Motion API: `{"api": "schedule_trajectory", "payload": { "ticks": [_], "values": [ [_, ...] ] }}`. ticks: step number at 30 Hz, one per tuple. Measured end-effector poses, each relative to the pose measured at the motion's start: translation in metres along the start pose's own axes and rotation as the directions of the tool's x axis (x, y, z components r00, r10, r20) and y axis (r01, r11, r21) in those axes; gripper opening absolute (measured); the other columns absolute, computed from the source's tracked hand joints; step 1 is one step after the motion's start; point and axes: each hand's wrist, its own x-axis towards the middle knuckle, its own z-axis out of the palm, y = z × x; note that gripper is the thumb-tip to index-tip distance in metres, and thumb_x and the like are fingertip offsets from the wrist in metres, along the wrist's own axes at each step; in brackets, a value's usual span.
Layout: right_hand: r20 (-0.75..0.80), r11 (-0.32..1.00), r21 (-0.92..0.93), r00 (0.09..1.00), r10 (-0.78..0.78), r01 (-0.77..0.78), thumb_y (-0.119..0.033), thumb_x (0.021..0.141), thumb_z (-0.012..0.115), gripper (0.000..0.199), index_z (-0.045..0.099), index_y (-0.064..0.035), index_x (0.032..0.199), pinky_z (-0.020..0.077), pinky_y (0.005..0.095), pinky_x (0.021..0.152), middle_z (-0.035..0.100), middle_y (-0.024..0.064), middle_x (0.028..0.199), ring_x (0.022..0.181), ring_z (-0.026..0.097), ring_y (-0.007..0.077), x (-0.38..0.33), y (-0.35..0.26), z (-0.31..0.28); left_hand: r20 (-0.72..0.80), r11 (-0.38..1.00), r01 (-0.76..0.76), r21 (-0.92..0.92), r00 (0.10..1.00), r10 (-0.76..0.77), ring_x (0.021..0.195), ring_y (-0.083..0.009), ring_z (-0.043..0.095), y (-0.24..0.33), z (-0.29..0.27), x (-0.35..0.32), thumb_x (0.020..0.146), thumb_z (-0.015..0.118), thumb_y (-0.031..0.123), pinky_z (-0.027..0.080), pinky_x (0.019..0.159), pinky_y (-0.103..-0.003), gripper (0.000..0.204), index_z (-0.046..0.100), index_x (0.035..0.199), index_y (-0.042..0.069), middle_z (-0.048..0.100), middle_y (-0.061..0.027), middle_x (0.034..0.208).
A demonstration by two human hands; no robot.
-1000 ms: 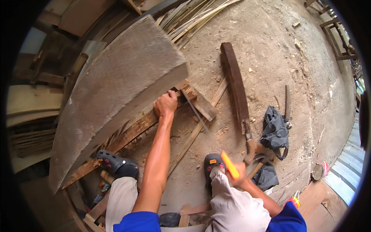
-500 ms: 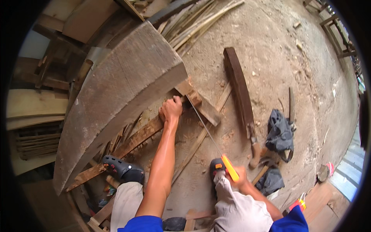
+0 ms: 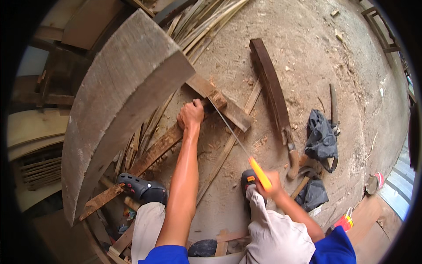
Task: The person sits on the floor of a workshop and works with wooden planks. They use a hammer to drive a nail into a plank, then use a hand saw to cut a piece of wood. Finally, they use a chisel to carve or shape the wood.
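My left hand (image 3: 191, 115) is closed on a rough wooden beam (image 3: 156, 154), pressing it down near its far end. That end rests across a flat plank (image 3: 237, 116) on the ground. In my right hand (image 3: 273, 185) is the yellow-orange handle of a handsaw (image 3: 261, 175). Its thin blade slants forward and left, meeting the beam just right of my left fist. How deep the blade sits in the wood I cannot tell. My dark clogs (image 3: 143, 189) stand on either side, the left one close to the beam.
A large, thick curved wooden slab (image 3: 123, 83) rises at the left. On the ground to the right lie a dark timber (image 3: 270, 83), another handsaw with a wooden handle (image 3: 293, 165) and dark bags (image 3: 321, 136). Thin wooden strips (image 3: 206, 26) are heaped at the back.
My right hand has pushed the saw slightly forward, so less blade shows on my side of the beam. My left hand keeps its hold. The whole view has shifted a little.
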Motion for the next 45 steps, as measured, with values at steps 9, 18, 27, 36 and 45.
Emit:
{"api": "schedule_trajectory", "payload": {
  "ticks": [9, 18, 27, 36, 45],
  "values": [
    [0.014, 0.991, 0.038, 0.992, 0.126, -0.127, -0.005, 0.077, 0.073, 0.012, 0.063, -0.0042, 0.083, 0.0502, 0.0414, 0.057, 0.063, 0.0158, 0.069, 0.06, 0.064, 0.0379, 0.028, 0.03, 0.024, 0.09, 0.999, 0.026, -0.03, 0.996, -0.024, 0.093, -0.0516, 0.068, 0.008, -0.015, 0.001, 0.094, 0.042, 0.045, 0.052, 0.086, -0.056, 0.06, 0.075, 0.092, -0.006, 0.068, -0.0344, 0.094],
    [-0.091, 0.996, 0.069, 0.993, 0.069, -0.062, -0.007, 0.08, 0.073, 0.014, 0.063, 0.0013, 0.084, 0.0479, 0.0384, 0.057, 0.061, 0.0176, 0.069, 0.056, 0.059, 0.0325, 0.096, 0.027, 0.045, -0.089, 0.989, -0.109, -0.1, 0.991, 0.1, 0.09, -0.0505, 0.069, -0.003, -0.003, -0.006, 0.095, 0.043, 0.044, 0.053, 0.084, -0.054, 0.058, 0.076, 0.089, -0.004, 0.069, -0.0321, 0.088],
    [-0.074, 0.998, -0.009, 0.995, 0.059, -0.06, 0.002, 0.072, 0.07, 0.011, 0.063, -0.0061, 0.074, 0.0468, 0.038, 0.049, 0.057, 0.0099, 0.06, 0.052, 0.062, 0.0324, -0.047, -0.004, -0.007, -0.093, 0.972, -0.135, -0.191, 0.989, 0.119, 0.088, -0.0502, 0.069, 0.009, -0.02, -0.01, 0.094, 0.044, 0.045, 0.053, 0.083, -0.055, 0.059, 0.075, 0.087, -0.006, 0.069, -0.0326, 0.088],
    [-0.043, 0.998, 0.041, 0.998, 0.046, -0.044, -0.007, 0.081, 0.071, 0.013, 0.06, -0.0016, 0.079, 0.046, 0.0396, 0.054, 0.056, 0.0193, 0.066, 0.055, 0.055, 0.0352, 0.117, 0.035, 0.055, 0.001, 0.987, -0.079, -0.142, 0.997, 0.08, 0.097, -0.0493, 0.068, 0.005, -0.02, -0.005, 0.096, 0.044, 0.045, 0.051, 0.09, -0.053, 0.058, 0.076, 0.092, -0.003, 0.07, -0.0317, 0.094],
    [-0.017, 0.999, -0.052, 1.0, 0.004, -0.005, -0.001, 0.075, 0.07, 0.007, 0.063, -0.0039, 0.074, 0.0466, 0.0405, 0.049, 0.055, 0.0117, 0.058, 0.053, 0.06, 0.0356, 0.008, 0.008, 0.017, 0.03, 1.0, 0.024, -0.001, 0.999, -0.024, 0.09, -0.0475, 0.069, -0.004, 0.005, 0.002, 0.095, 0.042, 0.043, 0.052, 0.087, -0.054, 0.056, 0.077, 0.088, -0.001, 0.07, -0.0288, 0.088]
  ]
}}
